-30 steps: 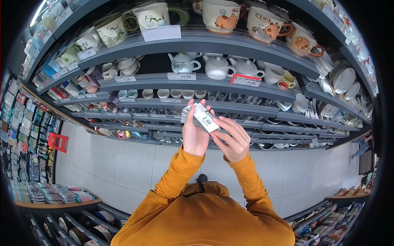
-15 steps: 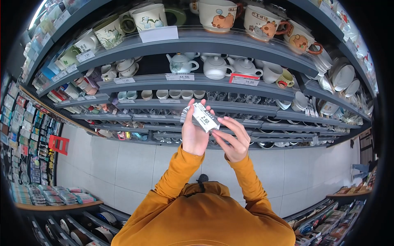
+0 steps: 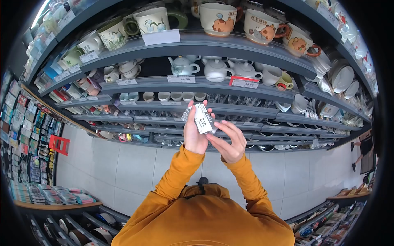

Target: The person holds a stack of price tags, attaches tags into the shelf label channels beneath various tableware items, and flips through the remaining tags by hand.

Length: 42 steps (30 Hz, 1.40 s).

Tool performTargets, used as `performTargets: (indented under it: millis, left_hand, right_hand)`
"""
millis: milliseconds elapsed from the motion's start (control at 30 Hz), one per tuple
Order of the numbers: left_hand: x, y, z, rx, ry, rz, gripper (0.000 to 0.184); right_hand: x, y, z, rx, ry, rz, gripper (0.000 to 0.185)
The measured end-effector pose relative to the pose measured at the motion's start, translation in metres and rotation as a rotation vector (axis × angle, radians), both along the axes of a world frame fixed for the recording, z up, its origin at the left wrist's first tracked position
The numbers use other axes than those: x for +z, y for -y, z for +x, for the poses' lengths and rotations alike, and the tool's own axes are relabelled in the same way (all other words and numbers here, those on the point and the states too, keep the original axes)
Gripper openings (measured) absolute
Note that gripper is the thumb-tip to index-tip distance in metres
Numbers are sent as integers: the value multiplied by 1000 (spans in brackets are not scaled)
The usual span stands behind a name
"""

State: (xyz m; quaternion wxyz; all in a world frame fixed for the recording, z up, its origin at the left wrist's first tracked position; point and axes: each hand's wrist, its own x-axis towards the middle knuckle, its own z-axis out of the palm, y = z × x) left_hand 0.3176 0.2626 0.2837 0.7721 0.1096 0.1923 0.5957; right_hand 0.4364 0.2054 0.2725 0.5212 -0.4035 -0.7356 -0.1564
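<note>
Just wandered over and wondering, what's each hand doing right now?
Left hand: closed around a stack of price labels.
Right hand: fingers at the stack's edge; whether gripping can't be told.

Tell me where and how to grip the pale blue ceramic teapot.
I'd take the pale blue ceramic teapot by its looped handle on the right, coming from the front: it stands upright, spout pointing left, and a white ceramic teapot sits close beyond the handle.
</note>
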Motion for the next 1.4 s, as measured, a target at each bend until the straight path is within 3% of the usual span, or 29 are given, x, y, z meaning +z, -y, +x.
performTargets:
  millis: [133,233,300,433,533,667,767,900,1033,1133,1233,1400]
  left_hand:
    - [-4,-2,2,24,-79,66,47]
    - [-6,-5,8,38,-128,88,50]
    - [-23,-15,4,-115,-68,71,45]
    - [-25,-12,7,-136,-105,69,42]
    - [-17,-4,7,-123,-148,59,45]
    - [-23,0,4,-263,-168,84,47]
    - [-26,-2,1,-382,-250,118,46]
    - [-20,8,6,-475,-304,117,47]
    - [-26,8,9,-519,-387,137,70]
    - [-22,12,7,-568,-206,149,84]
    - [-13,20,5,-546,-201,122,92]
    - [-35,17,4,-530,-247,8,75]
  right_hand:
    - [-1,-1,2,9,63,48,29]
    - [0,-2,1,46,82,52,24]
    - [-2,-3,1,63,96,24,21]
    - [-8,-3,3,83,113,-20,20]
    - [-5,1,6,107,151,-67,23]
    - [-3,9,15,143,247,-55,30]
    - [-4,11,17,161,173,-102,36]
    - [11,15,24,192,197,-280,44]
    - [12,16,28,210,246,-372,43]
    - [11,18,28,211,262,-440,43]
    - [17,19,27,239,226,-498,43]
    - [18,18,28,301,174,-554,45]
